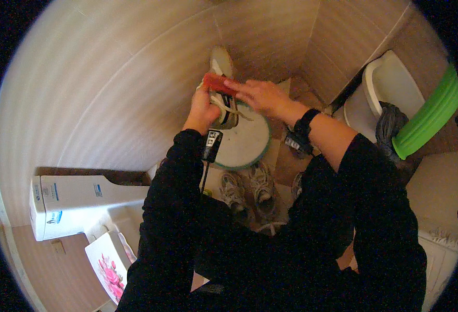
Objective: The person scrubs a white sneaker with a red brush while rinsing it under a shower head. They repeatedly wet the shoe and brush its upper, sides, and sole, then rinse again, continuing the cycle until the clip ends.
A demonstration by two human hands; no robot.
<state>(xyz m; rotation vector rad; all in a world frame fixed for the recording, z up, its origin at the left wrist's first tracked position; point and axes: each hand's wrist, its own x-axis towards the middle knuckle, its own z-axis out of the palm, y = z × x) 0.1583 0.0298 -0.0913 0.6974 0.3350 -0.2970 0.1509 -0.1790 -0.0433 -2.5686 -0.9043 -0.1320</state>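
My left hand [203,111] grips a light-coloured lace-up shoe [229,113] by its side, sole end pointing away toward the wall. Pale laces [229,107] hang loose across it. In my right hand [266,95] is a red block-shaped scrubber [219,84], pressed against or just over the shoe's upper; blur hides whether it has bristles. Below both hands is a round, whitish basin [248,136] with a green rim. A small black device [212,146] with a cable hangs near my left wrist, and a similar black device [297,142] is below my right wrist.
Worn sneakers [262,185] are on the floor close to me. A white toilet [76,191] with a flower-printed lid [112,269] stands at left. On the right are a white tub [394,78], a dark plastic bag [390,121] and a green basin [431,113]. A tiled wall [135,89] rises ahead.
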